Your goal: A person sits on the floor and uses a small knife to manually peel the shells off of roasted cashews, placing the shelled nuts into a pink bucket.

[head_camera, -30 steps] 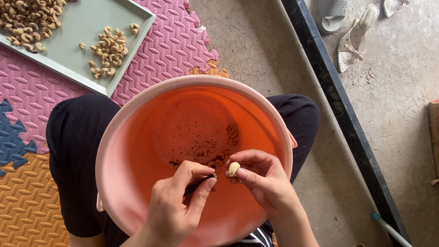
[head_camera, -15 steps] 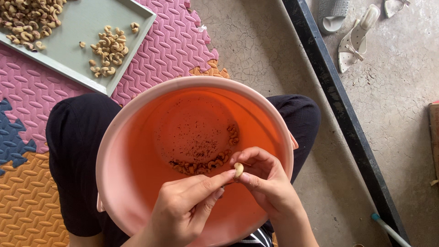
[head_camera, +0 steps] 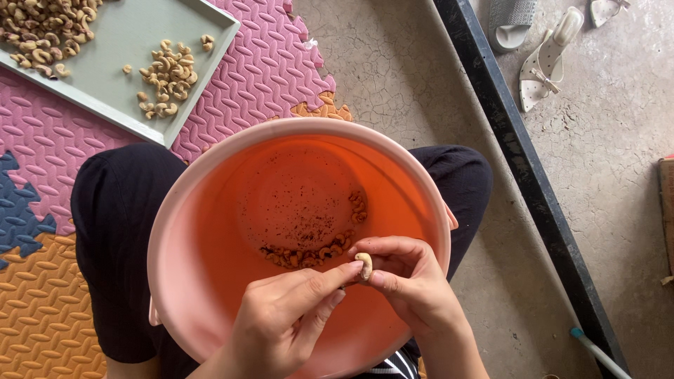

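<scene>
A pale cashew nut (head_camera: 364,264) is pinched in the fingertips of my right hand (head_camera: 411,284) over a large pink basin (head_camera: 175,210) that rests between my knees. My left hand (head_camera: 284,319) reaches in from the lower left, its forefinger and thumb touching the nut. On the basin's floor lie a small heap of nuts (head_camera: 309,254) and dark crumbs of skin. My legs in black cloth (head_camera: 112,231) flank the basin.
A grey-green tray (head_camera: 126,49) at the top left holds two piles of cashews (head_camera: 167,81). Interlocking foam mats in pink (head_camera: 260,70), blue and orange cover the floor on the left. Concrete floor, a black bar (head_camera: 519,168) and sandals (head_camera: 544,60) lie to the right.
My left hand's fingers have moved right and closed in on the nut held by my right hand. The basin and tray have stayed put.
</scene>
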